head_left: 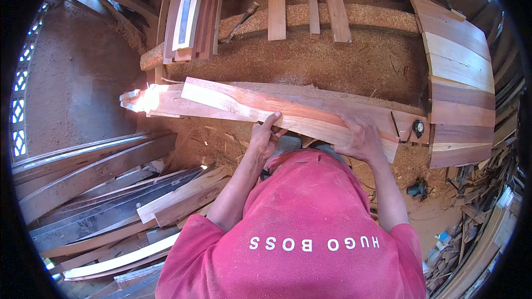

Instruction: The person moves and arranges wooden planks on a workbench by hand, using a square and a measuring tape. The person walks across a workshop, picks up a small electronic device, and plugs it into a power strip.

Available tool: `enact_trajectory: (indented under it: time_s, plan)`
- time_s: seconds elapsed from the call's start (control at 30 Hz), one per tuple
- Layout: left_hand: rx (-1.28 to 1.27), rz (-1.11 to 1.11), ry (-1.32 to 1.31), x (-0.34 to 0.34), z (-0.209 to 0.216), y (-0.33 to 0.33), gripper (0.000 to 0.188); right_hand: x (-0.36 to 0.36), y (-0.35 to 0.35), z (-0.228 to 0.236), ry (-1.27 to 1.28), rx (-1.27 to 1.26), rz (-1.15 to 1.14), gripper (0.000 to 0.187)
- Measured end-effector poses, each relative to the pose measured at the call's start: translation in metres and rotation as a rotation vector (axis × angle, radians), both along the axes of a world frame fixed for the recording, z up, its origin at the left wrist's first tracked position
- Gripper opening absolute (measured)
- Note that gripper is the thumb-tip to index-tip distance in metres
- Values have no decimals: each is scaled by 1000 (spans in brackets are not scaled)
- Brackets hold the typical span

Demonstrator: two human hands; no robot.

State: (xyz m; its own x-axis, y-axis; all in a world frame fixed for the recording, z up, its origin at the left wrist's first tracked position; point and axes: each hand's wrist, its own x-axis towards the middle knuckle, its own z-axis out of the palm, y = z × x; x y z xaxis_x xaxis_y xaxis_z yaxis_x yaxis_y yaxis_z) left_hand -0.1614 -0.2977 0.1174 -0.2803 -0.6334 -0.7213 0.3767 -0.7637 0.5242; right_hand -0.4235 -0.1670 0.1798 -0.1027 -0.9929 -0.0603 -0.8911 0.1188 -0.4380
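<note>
A wooden board (pixel 266 106), pale along one edge and reddish along the other, lies slantwise across my front. My left hand (pixel 267 135) grips its near edge around the middle, thumb on top and the other fingers partly hidden beneath. Nearer the board's right end, my right hand (pixel 359 137) is wrapped over it from above. Under and behind the board runs a long plank bench (pixel 399 115), its left end in bright light. A tape measure (pixel 418 128) rests at the bench's right end, beside a thin dark pencil-like stick (pixel 394 123).
Across the sawdust-covered far side lie several planks (pixel 277 5), a try square (pixel 187 14) on a stack of boards, and a hammer (pixel 242 21). Joined boards form a panel (pixel 463 99) at right. Timber piles (pixel 111 199) fill the lower left; offcuts (pixel 471 232) lie lower right.
</note>
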Motion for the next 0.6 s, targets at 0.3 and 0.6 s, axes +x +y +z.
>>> enact_trajectory:
  time_s: [0.3, 0.6]
  plan:
    - [104, -40, 43, 9, -32, 7, 30, -1, 1, -3, -4, 60, 18, 87]
    - [346, -102, 81, 7, -75, 21, 32, -9, 4, -37, 73, 195, 104, 89]
